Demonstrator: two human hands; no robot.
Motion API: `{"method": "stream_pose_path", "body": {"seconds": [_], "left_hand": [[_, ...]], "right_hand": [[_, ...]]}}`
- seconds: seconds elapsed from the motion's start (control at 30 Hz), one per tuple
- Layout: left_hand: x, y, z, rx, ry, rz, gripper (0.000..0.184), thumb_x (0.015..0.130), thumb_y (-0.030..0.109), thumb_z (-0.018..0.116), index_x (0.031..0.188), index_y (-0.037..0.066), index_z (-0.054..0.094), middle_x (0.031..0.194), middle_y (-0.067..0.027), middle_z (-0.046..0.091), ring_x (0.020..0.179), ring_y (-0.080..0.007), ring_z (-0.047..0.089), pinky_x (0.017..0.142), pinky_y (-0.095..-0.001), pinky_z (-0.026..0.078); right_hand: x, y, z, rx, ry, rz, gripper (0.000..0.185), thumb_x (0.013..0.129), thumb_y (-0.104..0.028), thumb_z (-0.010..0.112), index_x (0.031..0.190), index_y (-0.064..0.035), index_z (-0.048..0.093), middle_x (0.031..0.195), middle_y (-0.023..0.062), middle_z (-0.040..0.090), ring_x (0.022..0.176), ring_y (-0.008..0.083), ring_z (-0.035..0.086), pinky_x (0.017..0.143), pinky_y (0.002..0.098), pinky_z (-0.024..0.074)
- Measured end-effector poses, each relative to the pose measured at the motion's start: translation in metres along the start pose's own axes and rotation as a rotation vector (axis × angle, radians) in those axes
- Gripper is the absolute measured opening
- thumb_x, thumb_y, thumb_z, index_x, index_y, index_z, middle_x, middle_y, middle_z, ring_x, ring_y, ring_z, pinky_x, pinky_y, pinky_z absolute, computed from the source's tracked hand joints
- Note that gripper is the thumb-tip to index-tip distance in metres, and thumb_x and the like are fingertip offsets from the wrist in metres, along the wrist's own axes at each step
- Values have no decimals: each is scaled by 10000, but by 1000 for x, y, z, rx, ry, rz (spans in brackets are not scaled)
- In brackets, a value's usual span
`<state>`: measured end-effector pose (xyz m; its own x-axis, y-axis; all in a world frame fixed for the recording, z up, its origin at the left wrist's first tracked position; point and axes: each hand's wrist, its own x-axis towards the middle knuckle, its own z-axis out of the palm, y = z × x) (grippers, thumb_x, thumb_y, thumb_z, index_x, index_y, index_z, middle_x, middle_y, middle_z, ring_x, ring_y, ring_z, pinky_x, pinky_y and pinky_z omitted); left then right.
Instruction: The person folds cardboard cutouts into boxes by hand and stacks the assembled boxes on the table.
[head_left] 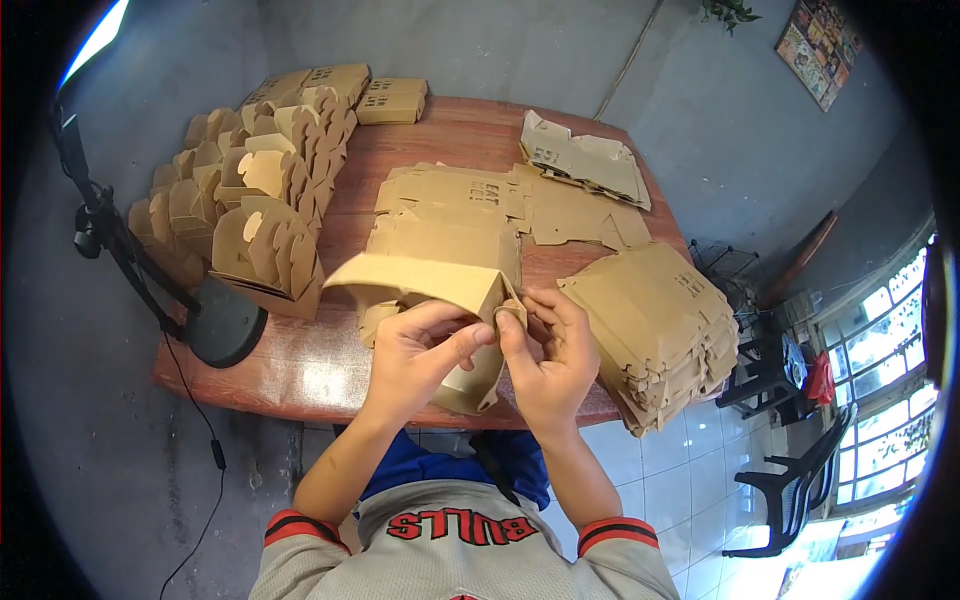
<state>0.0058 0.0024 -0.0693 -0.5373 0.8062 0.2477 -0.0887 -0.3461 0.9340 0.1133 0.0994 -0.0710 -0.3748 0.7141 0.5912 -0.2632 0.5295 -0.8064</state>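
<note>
Close to the table's front edge, a partly folded brown cardboard box (425,276) is held up between both hands. My left hand (425,350) grips its near side, thumb laid along the wall and fingers curled inside. At the box's right corner, my right hand (545,345) pinches a small flap between thumb and fingers. Behind and beneath the box lies a stack of flat cardboard blanks (435,225), the top one printed "EAT ME!". Another pile of flat blanks (655,310) sits just right of my right hand.
Rows of folded boxes (265,245) fill the table's left side, with closed boxes (392,101) at the back. A lamp base (225,325) stands at the left edge. More flattened cardboard (590,160) lies back right. A black chair (790,490) is on the floor to the right.
</note>
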Motion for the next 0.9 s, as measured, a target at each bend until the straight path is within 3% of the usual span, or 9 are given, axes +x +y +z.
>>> {"method": "stream_pose_path", "body": {"seconds": [0.23, 0.43, 0.53, 0.63, 0.67, 0.73, 0.83, 0.9], "left_hand": [[-1, -7, 12, 135, 120, 133, 169, 850, 30, 710, 986, -60, 663, 888, -82, 697, 753, -105, 665, 629, -214, 529], [4, -9, 8, 283, 134, 217, 168, 825, 4, 719, 970, -60, 664, 887, -90, 701, 752, -120, 674, 642, -241, 542], [8, -13, 10, 186, 152, 195, 191, 808, 5, 730, 973, -60, 660, 885, -107, 704, 742, -140, 685, 657, -251, 543], [6, -17, 9, 509, 107, 304, 213, 801, -1, 727, 995, -52, 654, 890, -124, 703, 750, -160, 692, 657, -260, 537], [6, -26, 11, 491, 112, 366, 216, 800, -18, 713, 1007, -37, 655, 897, -142, 701, 757, -182, 694, 642, -272, 530], [2, -25, 17, 498, 150, 369, 166, 850, -10, 666, 1015, -26, 657, 913, -113, 700, 781, -157, 674, 669, -276, 525], [6, -38, 15, 128, 112, 87, 164, 910, 34, 616, 1058, -34, 636, 914, -77, 688, 816, -135, 647, 728, -274, 518], [8, -37, 22, 91, 113, 86, 177, 941, 52, 574, 1085, -41, 620, 931, -56, 676, 839, -124, 629, 748, -274, 511]], "right_hand": [[0, -4, -9, 38, -48, 142, 340, 826, -60, 730, 1140, 7, 619, 990, 137, 710, 899, 179, 699, 792, 286, 555], [-5, -2, -15, -67, -160, 15, 373, 823, -59, 730, 1171, 1, 613, 983, 146, 726, 921, 169, 698, 805, 280, 544], [-5, -2, -8, 80, -132, 93, 395, 811, -67, 749, 1175, 3, 613, 975, 122, 725, 878, 153, 697, 774, 270, 543], [-8, 3, -2, 51, -61, 61, 370, 803, -48, 756, 1148, -2, 633, 967, 94, 709, 854, 134, 685, 727, 250, 541], [-7, 4, -3, 18, -30, 40, 345, 800, -38, 756, 1125, -2, 644, 966, 87, 701, 839, 127, 676, 705, 244, 537], [-2, 5, -3, -43, 29, -2, 296, 795, -18, 755, 1077, -3, 666, 964, 74, 686, 809, 112, 659, 661, 233, 529], [-4, 14, -4, -198, 45, -169, 217, 781, 35, 733, 989, 0, 687, 989, 93, 664, 739, 137, 636, 595, 258, 524], [-4, 24, -4, -283, 72, -238, 216, 769, 51, 726, 974, -1, 686, 992, 99, 658, 728, 154, 634, 591, 267, 527]]}}
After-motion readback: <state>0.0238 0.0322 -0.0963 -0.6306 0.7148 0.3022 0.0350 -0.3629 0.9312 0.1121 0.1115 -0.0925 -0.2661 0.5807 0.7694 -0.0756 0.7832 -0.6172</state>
